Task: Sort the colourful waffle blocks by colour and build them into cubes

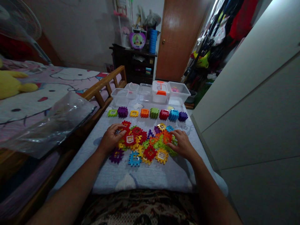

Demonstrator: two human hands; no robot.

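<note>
A loose heap of notched plastic building tiles lies between my hands, in red, yellow, orange, green, blue and purple. My left hand (112, 137) is at the heap's left side, thumb and fingers apart, beside a red tile with a white window grid (130, 139). My right hand (182, 143) rests at the right side with its fingers spread, touching orange tiles (167, 136) and green ones. Nearest me lie a purple tile (116, 155), a light blue tile (134, 158), a red tile (150, 152) and a yellow tile (162, 155).
Behind the heap runs a row of colour-sorted stacks, among them a green stack (154, 113). Clear plastic boxes stand farther back, one a lidded box with orange latches (160, 97). A wooden bed rail (103, 84) borders the left; a pale cabinet (246, 93) borders the right.
</note>
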